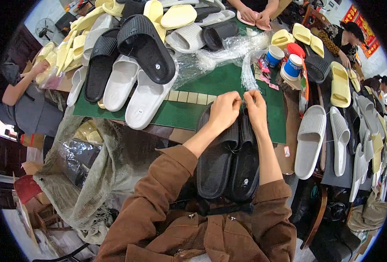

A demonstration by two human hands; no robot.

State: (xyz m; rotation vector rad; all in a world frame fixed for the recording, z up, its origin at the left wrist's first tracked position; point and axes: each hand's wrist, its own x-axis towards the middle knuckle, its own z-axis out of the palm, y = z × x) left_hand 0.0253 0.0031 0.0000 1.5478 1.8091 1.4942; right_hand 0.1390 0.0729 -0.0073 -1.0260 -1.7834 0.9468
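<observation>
A pair of black slide sandals (213, 172) lies side by side in front of me at the table's near edge, soles toward me. A thin tie seems to join them at their inner edges. My left hand (225, 110) is closed in a pinch over the far end of the pair. Close beside it, my right hand (255, 109) pinches with its fingertips too. Whatever sits between the fingers is too small to make out. Just beyond the right hand lies a bundle of clear thin plastic strands (249, 77).
Black, white and yellow slides (146, 50) pile up at the left on the green mat (228, 78). Blue-and-white cups (293, 65) stand right of the strands. Grey slides (310, 142) sit farther right. Across the table, another person's hands (256, 17) hold a pink slide.
</observation>
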